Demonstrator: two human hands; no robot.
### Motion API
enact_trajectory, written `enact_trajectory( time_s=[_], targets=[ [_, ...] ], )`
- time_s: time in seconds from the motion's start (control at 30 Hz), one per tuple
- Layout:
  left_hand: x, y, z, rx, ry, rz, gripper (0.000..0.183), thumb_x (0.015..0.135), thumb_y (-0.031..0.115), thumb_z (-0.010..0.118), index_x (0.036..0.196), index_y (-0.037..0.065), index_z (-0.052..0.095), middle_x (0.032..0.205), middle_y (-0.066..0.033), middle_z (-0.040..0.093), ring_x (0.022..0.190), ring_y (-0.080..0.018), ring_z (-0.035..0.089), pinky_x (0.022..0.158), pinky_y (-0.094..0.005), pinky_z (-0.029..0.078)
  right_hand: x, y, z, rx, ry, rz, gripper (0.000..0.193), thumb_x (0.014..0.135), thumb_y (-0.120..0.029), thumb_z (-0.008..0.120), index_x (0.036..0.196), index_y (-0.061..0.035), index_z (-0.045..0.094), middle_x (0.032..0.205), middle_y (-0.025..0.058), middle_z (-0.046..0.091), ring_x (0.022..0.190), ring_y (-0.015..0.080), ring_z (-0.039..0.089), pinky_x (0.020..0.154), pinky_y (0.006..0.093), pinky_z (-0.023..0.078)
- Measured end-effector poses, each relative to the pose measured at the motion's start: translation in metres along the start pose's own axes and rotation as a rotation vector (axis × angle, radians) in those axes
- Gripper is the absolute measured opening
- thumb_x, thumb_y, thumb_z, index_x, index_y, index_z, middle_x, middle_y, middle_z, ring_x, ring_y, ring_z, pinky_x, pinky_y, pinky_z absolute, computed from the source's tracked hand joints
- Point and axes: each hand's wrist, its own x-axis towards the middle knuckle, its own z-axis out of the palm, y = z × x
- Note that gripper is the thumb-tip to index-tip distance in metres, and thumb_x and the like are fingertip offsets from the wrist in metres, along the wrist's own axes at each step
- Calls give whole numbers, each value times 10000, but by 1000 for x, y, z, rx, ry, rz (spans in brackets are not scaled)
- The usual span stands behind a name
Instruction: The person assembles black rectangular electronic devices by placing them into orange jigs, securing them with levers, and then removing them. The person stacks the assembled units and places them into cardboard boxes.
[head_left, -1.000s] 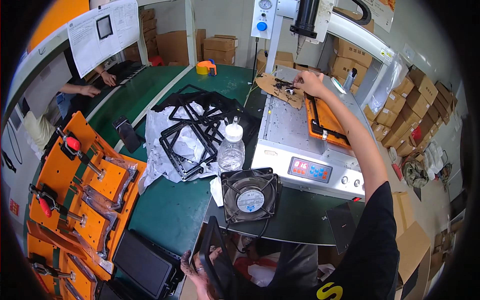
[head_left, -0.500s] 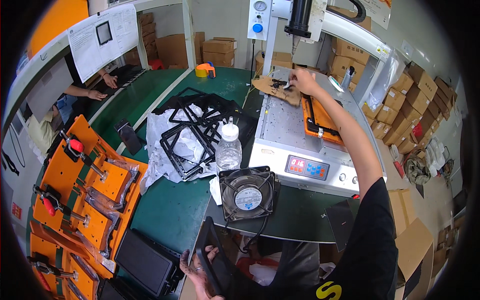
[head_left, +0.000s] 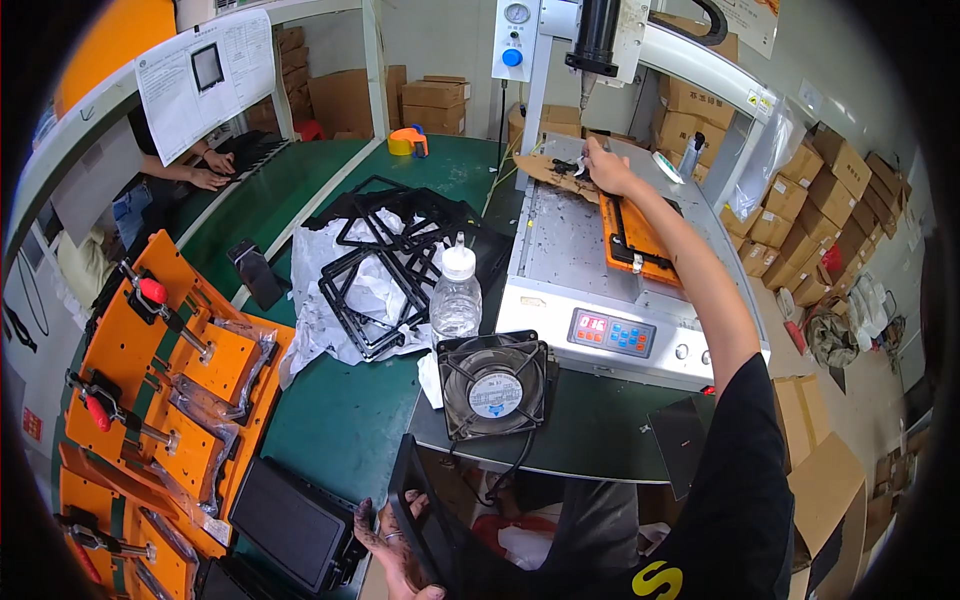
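Observation:
My left hand (head_left: 400,545), its fingers smudged dark, grips a black frame-like panel (head_left: 418,500) that stands nearly on edge at the bottom centre. Reaching far forward, my right hand (head_left: 608,168) is closed at the right end of a piece of brown cardboard (head_left: 545,172) smeared with black residue. Something small and whitish shows at its fingertips, too small to name. Beneath that wrist, an orange fixture (head_left: 655,268) carrying a black frame part lies on the grey bed of a dispensing machine (head_left: 560,240). The machine's nozzle (head_left: 588,90) hangs just above the hand.
A fan (head_left: 495,388) and a clear squeeze bottle (head_left: 457,300) stand in the centre. Several black frames (head_left: 375,290) lie on white wrapping to their left. Orange clamp jigs (head_left: 190,370) and a dark panel (head_left: 295,525) occupy the left. A co-worker's hands (head_left: 212,172) are behind.
The cardboard has shifted slightly up and right, its near side lifted a little, with my right hand at its end. My left hand keeps the panel in almost the same place.

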Motion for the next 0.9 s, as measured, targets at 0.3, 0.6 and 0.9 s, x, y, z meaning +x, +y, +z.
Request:
enact_trajectory(
  time_s=[0.3,0.6,0.9],
  targets=[
    [2,0,0,47,54,-25,1240,470,449,822,1424,151,88,1303,-217,304,1234,-343,340,1022,-509,295,-4,3,2,-80,27,-2,237,946,-256,392,1122,-101,357,1176,212,493,1137,396,466,881,603,303],
    [2,4,4,47,71,-74,1221,509,458,804,1417,127,57,1284,-235,323,1216,-357,364,1027,-499,288,-1,-8,-4,-56,-38,-81,263,941,-223,389,1154,-80,330,1177,328,447,1062,485,468,903,498,377],
    [5,5,3,35,64,-83,1243,551,444,797,1399,84,-37,1265,-267,351,1186,-385,415,1034,-484,276,14,6,1,100,-50,-63,266,916,-162,418,1155,-66,348,1071,250,535,1070,440,445,896,491,364]
  ],
)
